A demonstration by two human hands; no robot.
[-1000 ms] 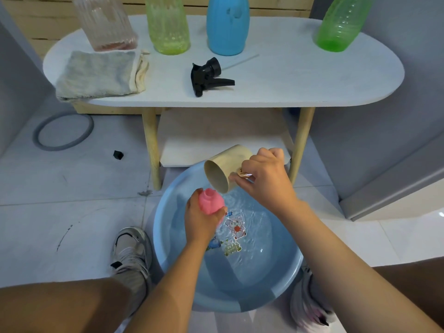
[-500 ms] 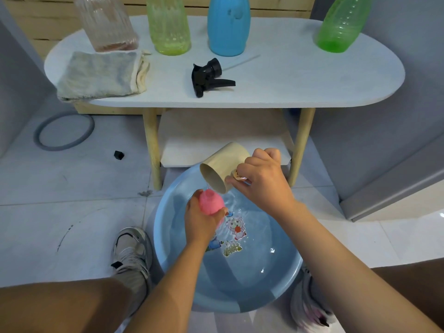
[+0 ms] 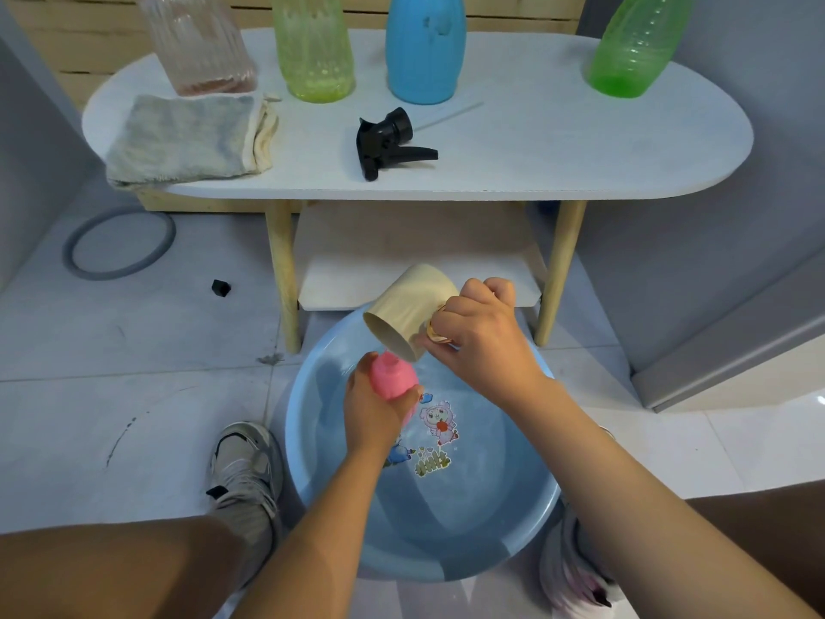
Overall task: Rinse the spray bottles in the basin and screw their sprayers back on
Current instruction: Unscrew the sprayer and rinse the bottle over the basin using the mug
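The pink bottle (image 3: 393, 378) stands upright over the far part of the blue basin (image 3: 527, 520), gripped round its body by the left hand (image 3: 372, 415). The right hand (image 3: 484, 346) grips a beige cup (image 3: 408, 312), tipped with its mouth just above the bottle's neck. On the white table (image 3: 558, 145) beyond, a black sprayer (image 3: 388, 143) lies near the front edge. Along the far edge stand a clear bottle (image 3: 201, 42), a pale green bottle (image 3: 314, 46), a blue bottle (image 3: 424, 46) and a green bottle (image 3: 634, 42). A folded cloth (image 3: 187, 138) lies at the left end.
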